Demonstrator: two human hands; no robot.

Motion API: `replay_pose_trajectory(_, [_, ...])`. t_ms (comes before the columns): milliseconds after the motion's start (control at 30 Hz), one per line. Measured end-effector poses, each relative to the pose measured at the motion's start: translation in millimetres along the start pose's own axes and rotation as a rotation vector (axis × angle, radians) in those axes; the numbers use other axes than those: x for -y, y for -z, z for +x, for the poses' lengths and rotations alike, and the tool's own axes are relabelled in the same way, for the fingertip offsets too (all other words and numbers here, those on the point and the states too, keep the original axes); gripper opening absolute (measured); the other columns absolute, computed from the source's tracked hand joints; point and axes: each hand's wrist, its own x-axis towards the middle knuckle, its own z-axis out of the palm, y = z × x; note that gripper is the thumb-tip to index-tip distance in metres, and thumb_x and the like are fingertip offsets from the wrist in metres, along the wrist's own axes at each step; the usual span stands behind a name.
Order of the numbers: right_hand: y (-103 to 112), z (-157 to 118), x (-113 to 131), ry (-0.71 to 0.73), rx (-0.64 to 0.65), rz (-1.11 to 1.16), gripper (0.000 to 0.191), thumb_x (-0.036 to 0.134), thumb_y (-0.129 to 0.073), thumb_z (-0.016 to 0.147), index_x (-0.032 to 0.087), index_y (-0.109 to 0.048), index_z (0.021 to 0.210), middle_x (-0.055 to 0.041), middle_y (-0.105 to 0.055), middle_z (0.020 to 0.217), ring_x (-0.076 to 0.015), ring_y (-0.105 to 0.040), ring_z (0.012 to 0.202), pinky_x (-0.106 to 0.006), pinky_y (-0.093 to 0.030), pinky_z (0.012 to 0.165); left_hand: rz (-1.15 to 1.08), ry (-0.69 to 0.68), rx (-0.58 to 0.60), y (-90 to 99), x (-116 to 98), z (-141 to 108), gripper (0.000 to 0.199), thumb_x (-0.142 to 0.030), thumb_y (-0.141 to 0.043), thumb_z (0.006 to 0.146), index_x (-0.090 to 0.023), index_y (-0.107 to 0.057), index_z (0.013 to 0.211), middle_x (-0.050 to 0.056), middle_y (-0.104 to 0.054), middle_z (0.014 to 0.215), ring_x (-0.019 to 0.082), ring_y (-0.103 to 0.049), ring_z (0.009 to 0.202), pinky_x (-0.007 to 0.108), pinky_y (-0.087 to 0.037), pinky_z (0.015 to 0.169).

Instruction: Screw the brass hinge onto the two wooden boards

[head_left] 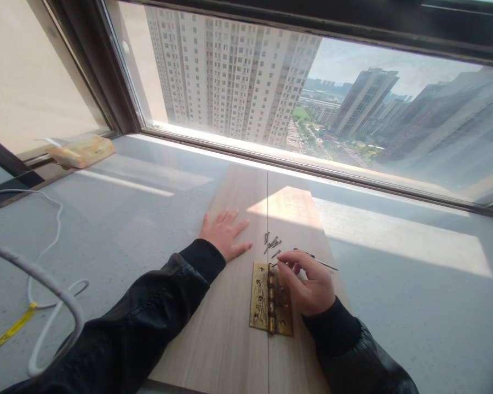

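A brass hinge (261, 298) lies opened flat across the seam between two pale wooden boards (213, 334). My left hand (225, 232) rests on the left board, fingers spread, holding nothing. Over the hinge's upper right corner, my right hand (308, 279) pinches a small screw (274, 265) between thumb and fingertips; most of it is hidden. Several loose screws (274, 242) lie on the boards just beyond the hinge. Behind my right hand is a screwdriver (326, 266) with a thin metal shaft, its dark handle partly covered by the fingers.
The boards lie on a pale speckled sill (406, 306) below a large window (238, 82). To the left are a tissue pack (84, 153), a dark flat device (12, 189) and a white cable (57, 219) with a yellow tag (14, 326). A thicker grey cable (33, 268) loops in front.
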Motion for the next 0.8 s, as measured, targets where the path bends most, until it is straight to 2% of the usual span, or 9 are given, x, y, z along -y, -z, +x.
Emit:
replay_pose_trajectory(233, [-0.4,-1.6,-0.8,-0.131,-0.065,0.051,0.009,0.027,-0.058,0.078,0.02,-0.064,0.077,-0.0012,-0.063,0.07,-0.0127,-0.052,0.056,-0.028,-0.044,0.054,-0.009,-0.011,-0.011,-0.7,0.9,1.5,0.066,-0.072,-0.029,0.078,-0.039,-0.036,0.134,0.005,-0.027,0.15,0.032,-0.02,0.138,0.069,-0.012,0.101])
replay_pose_trajectory(533, [1.7,-1.9,-1.7,-0.304,-0.098,0.18,0.015,0.034,-0.061,0.076,0.019,-0.063,0.078,-0.0048,-0.067,0.078,-0.0165,-0.059,0.065,-0.032,-0.048,0.061,-0.005,-0.011,-0.029,-3.1,1.5,0.7,0.065,-0.071,-0.03,0.078,-0.039,-0.037,0.134,0.006,-0.029,0.149,0.032,-0.023,0.137,0.07,-0.013,0.1])
replay_pose_trajectory(633, [6.7,3.2,-7.1,-0.371,-0.041,0.272,0.021,0.038,-0.044,0.084,0.02,-0.054,0.083,-0.0071,-0.067,0.083,-0.0173,-0.063,0.065,-0.031,-0.05,0.053,-0.005,-0.011,-0.026,-3.3,1.7,0.5,0.066,-0.071,-0.029,0.078,-0.038,-0.036,0.134,0.006,-0.028,0.149,0.032,-0.021,0.137,0.07,-0.012,0.1])
replay_pose_trajectory(700, [14.3,8.1,-10.8,-0.406,0.03,0.288,0.022,0.035,-0.034,0.086,0.02,-0.05,0.085,-0.0068,-0.066,0.078,-0.0179,-0.064,0.061,-0.03,-0.048,0.046,-0.006,-0.012,-0.024,-3.1,1.7,0.6,0.066,-0.071,-0.029,0.078,-0.038,-0.036,0.135,0.006,-0.027,0.149,0.032,-0.021,0.137,0.07,-0.012,0.1])
replay_pose_trajectory(800, [29.2,14.1,-11.8,-0.417,0.183,0.209,0.019,0.031,-0.038,0.081,0.018,-0.052,0.082,-0.0056,-0.063,0.071,-0.0169,-0.06,0.055,-0.028,-0.044,0.042,-0.009,-0.019,-0.022,-2.6,1.5,0.7,0.066,-0.071,-0.028,0.078,-0.038,-0.036,0.135,0.006,-0.028,0.149,0.033,-0.021,0.137,0.07,-0.013,0.1])
